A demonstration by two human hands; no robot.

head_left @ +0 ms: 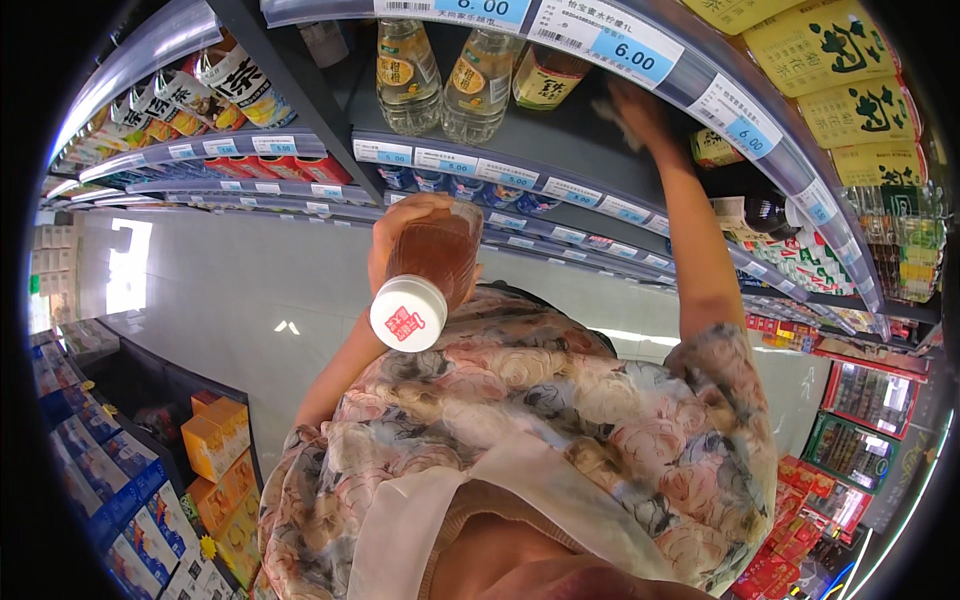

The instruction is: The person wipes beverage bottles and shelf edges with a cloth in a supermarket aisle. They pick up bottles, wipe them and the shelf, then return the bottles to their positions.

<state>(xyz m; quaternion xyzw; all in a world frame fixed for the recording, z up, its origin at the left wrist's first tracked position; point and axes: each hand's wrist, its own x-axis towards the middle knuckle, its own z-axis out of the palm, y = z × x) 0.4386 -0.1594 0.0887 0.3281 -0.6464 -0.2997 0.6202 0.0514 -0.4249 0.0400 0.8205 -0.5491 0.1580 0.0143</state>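
My left hand grips a plastic bottle of reddish-brown drink in front of my chest. Its white screw cap, which bears red print, faces up towards me. My right hand reaches deep onto the dark shelf board, under the price rail above. It is blurred, and a pale greyish cloth shows at its fingers. Left of that hand stands a green-labelled tea bottle, then two clear bottles with orange labels.
Price rails edge the shelves. On the right are a green-labelled bottle, a dark bottle and yellow drink packs. Blue-capped bottles fill the shelf below. A dark upright panel divides the shelving. Orange cartons stand behind on the left.
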